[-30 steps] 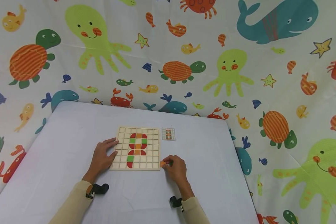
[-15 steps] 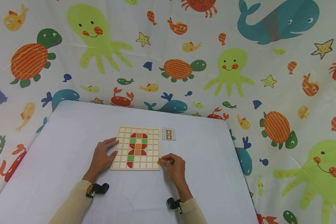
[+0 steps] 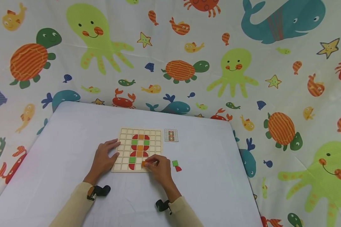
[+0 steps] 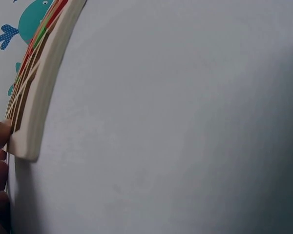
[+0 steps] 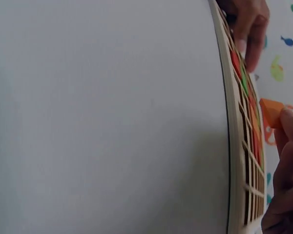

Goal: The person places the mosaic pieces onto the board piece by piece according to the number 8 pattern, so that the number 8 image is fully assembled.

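A wooden grid board (image 3: 125, 165) lies on the white table, with red, green and orange tiles set in some of its cells. My left hand (image 3: 103, 159) rests at the board's left edge, thumb and fingertips touching the rim. Between thumb and fingertips my right hand (image 3: 162, 168) pinches a small orange tile (image 5: 272, 113), held over the board's lower right part. In the head view the orange tile (image 3: 143, 163) is partly covered by the fingers. A green tile (image 3: 175, 163) and a red tile (image 3: 178, 169) with a curved side lie on the table right of that hand.
A small pattern card (image 3: 171, 135) with a printed grid lies just right of the board's upper corner. Behind the table (image 3: 216, 151) hangs a cloth (image 3: 159, 37) printed with sea animals. Each wrist wears a black camera.
My right hand has moved left with the orange tile, from beside the board's right edge to over its lower cells. The green and red tiles on the table have come into view. The left hand stays put.
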A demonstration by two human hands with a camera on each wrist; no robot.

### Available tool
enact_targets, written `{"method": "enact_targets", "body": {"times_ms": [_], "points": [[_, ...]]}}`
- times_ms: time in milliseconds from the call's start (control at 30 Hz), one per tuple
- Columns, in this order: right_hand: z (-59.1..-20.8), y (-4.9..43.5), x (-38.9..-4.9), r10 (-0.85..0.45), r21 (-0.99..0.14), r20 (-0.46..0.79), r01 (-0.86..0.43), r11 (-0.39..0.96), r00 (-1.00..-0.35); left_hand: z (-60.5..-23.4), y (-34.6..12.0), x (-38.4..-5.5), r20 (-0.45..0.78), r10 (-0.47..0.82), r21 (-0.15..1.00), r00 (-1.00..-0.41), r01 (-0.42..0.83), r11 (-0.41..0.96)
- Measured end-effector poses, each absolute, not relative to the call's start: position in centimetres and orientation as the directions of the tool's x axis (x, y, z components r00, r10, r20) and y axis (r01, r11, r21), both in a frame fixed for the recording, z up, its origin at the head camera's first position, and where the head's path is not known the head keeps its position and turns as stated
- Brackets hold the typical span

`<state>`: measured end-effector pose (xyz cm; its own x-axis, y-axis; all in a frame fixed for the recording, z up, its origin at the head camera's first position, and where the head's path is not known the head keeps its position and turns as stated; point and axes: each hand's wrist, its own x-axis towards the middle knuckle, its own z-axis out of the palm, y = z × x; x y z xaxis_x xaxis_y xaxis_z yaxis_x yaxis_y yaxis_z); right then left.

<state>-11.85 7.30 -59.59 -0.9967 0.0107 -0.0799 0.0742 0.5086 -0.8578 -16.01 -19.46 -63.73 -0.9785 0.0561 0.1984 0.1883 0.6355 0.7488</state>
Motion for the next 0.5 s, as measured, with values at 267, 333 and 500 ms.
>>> {"method": "enact_targets", "body": {"times_ms": [267,333,500], "points": [[-60.3,4.8,-12.1,0.011,-0.809,-0.086,0.076,0.583,-0.996,-63.8,-19.4,-16.0,0.202,0.058,0.752,-0.978,0.193,0.63],[-60.3,4.6,-12.1,0.015,-0.792,-0.087,0.078,0.605,-0.996,-63.8,-19.4,-16.0,0.201,0.057,0.751,-0.978,0.191,0.632],[-60.1,4.3,-12.2,0.01,-0.76,-0.096,0.08,0.645,-0.995,-63.6,-19.5,-15.9,0.196,0.052,0.749,-0.979,0.184,0.637]]}}
